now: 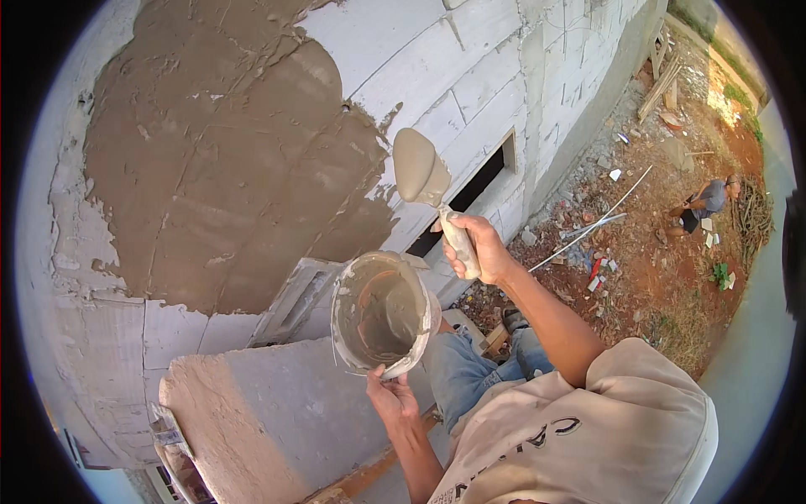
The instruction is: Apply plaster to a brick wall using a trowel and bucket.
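Note:
My right hand (478, 244) is wrapped round the handle of a trowel (431, 181), raised in front of the block wall. Wet grey-brown mortar (413, 160) is heaped on its blade. Lower and to the left, my left hand (392, 393) grips the near rim of a mortar-caked bucket (342, 323), its mouth tilted toward me. Some mortar coats the inside and lies at the bottom. Fresh brown plaster (227, 176) covers a large patch of the wall to the left of the trowel.
Bare white blocks (478, 50) border the plaster, with a dark opening (480, 181) behind the trowel. A broad slab (285, 403) lies below the bucket. Far down right, a person (709, 204) stands on littered red ground, near a long pale pole (600, 220).

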Demonstrator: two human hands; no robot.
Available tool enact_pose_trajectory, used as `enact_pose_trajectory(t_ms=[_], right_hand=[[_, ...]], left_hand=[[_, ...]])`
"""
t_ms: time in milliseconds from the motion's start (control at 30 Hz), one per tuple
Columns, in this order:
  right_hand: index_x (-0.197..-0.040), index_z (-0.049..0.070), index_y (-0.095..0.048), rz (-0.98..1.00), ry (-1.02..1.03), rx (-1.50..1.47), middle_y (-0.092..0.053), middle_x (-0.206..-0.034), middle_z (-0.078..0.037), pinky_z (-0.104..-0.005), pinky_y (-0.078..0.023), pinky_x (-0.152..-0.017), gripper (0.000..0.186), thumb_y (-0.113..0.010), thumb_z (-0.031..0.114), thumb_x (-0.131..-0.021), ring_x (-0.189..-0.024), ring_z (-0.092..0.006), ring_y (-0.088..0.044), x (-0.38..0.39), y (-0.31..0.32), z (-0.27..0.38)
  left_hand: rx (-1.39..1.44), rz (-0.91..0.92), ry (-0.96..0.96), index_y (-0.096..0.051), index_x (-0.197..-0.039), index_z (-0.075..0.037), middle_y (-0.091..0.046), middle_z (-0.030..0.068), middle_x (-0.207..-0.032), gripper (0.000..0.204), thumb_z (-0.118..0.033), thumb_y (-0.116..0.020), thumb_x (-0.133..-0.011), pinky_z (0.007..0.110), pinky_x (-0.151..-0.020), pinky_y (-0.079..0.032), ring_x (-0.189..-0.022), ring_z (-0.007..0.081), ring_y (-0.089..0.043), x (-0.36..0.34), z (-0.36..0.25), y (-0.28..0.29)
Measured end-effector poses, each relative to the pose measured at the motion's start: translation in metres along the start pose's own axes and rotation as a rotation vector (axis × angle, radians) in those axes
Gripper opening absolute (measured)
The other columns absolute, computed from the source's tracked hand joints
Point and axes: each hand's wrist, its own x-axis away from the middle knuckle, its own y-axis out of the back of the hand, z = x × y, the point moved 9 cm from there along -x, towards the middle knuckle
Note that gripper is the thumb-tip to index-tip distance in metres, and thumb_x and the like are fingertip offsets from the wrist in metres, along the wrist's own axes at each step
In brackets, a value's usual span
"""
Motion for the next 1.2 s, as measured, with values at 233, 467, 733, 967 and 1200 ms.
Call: enact_pose_trajectory(t_ms=[233, 467, 733, 967, 1200], right_hand=[[-0.116, -0.002, -0.058, -0.371, 0.661, 0.144, -0.062, -0.07, -0.01, -0.0385, -0.051, -0.048, 0.03, -0.066, 0.024, -0.101, -0.05, -0.0218, -0.059, -0.135, -0.116, 0.145], [-0.113, -0.009, -0.059, -0.546, 1.055, 0.674, -0.068, -0.079, -0.027, -0.0517, -0.054, -0.073, 0.034, -0.07, 0.015, -0.093, -0.072, -0.0442, -0.07, -0.151, -0.181, 0.151], [-0.11, -0.007, -0.062, -0.607, 0.792, 0.204, -0.066, -0.078, -0.017, -0.0453, -0.052, -0.074, 0.028, -0.07, 0.015, -0.094, -0.075, -0.0288, -0.067, -0.184, -0.131, 0.187], [-0.105, -0.006, -0.067, -0.293, 0.982, 0.387, -0.069, -0.08, -0.018, -0.0439, -0.053, -0.076, 0.024, -0.067, 0.015, -0.094, -0.077, -0.0291, -0.068, -0.162, -0.178, 0.247], [-0.131, -0.01, -0.058, -0.582, 1.148, 0.773, -0.072, -0.092, -0.03, -0.0531, -0.056, -0.079, 0.048, -0.065, 0.018, -0.093, -0.085, -0.0493, -0.071, -0.173, -0.148, 0.266]], left_hand=[[0.033, -0.006, -0.131, -0.062, -0.114, 0.004, -0.07, 0.0143, -0.115, 0.026, -0.013, -0.064, -0.094, 0.034, -0.074, -0.062, -0.096, 0.024, -0.071, 0.015, -0.043, 0.05], [0.025, -0.095, -0.225, -0.057, -0.12, 0.005, -0.062, 0.0171, -0.129, 0.032, -0.015, -0.062, -0.095, 0.039, -0.094, -0.059, -0.117, 0.0272, -0.064, 0.026, -0.057, 0.075], [-0.025, -0.062, -0.104, -0.059, -0.125, 0.003, -0.066, 0.0124, -0.122, 0.04, -0.012, -0.066, -0.089, 0.038, -0.096, -0.058, -0.112, 0.0242, -0.066, 0.014, -0.036, 0.085], [-0.037, -0.132, -0.064, -0.059, -0.125, 0.004, -0.066, 0.0139, -0.124, 0.041, -0.011, -0.066, -0.088, 0.038, -0.096, -0.059, -0.113, 0.0257, -0.066, 0.009, -0.025, 0.094], [-0.04, -0.069, -0.092, -0.052, -0.133, 0.008, -0.06, 0.0193, -0.132, 0.046, -0.013, -0.06, -0.092, 0.044, -0.099, -0.06, -0.119, 0.0317, -0.064, -0.002, -0.025, 0.086]])
